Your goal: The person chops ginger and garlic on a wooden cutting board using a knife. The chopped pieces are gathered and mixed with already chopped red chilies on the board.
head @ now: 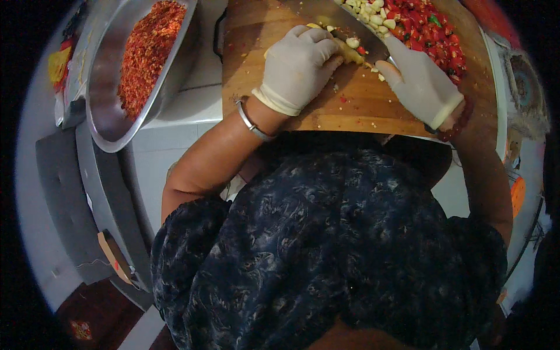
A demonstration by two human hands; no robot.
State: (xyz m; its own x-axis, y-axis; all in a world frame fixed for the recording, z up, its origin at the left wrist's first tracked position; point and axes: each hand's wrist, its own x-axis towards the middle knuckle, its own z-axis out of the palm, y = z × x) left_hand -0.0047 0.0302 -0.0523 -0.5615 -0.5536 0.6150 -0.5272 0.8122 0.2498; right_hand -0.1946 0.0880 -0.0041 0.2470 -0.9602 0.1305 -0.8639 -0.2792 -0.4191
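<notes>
My left hand (302,65), in a pale knit glove, holds down a piece of yellow ginger root (348,51) on the wooden cutting board (350,118). Its fingers are bent over the root and cover most of it. A broad-bladed cleaver (341,24) lies just past the ginger, its blade slanting away to the upper left. My right hand (415,78), gloved alike, is closed round the cleaver's handle. Beyond the blade is a pile of peeled garlic cloves (375,19), and beside it a heap of chopped red chilies (431,33). One loose clove (352,42) sits near the blade.
At the left stands a large metal basin (105,87) with minced red chili (151,52) in it. A black handle (217,33) juts from the board's left side. Grey cushioned seating (65,192) is at far left, and an orange object (518,197) at far right.
</notes>
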